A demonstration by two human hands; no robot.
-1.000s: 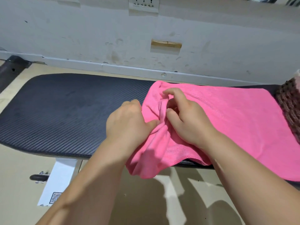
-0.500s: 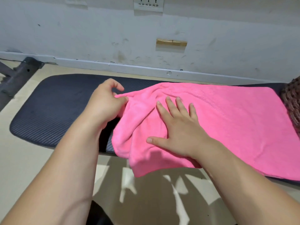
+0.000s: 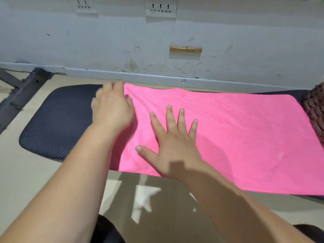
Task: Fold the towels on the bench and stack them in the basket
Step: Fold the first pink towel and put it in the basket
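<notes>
A pink towel [image 3: 228, 137] lies spread flat across the right part of the dark padded bench [image 3: 59, 120]. My left hand [image 3: 112, 109], blurred by motion, is at the towel's far left corner; its thumb lies on the cloth and its fingers curl over the left edge, gripping it. My right hand [image 3: 175, 142] presses flat on the towel near its front left part, fingers straight and spread. At the right border of the view a brown woven basket [image 3: 315, 109] shows only partly, touching the towel's right end.
A pale wall [image 3: 105, 41] with sockets runs close behind the bench. A dark metal frame [image 3: 22, 88] angles away at the far left. Beige floor [image 3: 26, 181] lies in front of the bench. The towel's front edge hangs slightly over the bench.
The bunched left end of the towel has been pulled out flat. My left hand moved to the far left corner, and my right hand went from gripping the cloth to pressing flat on it.
</notes>
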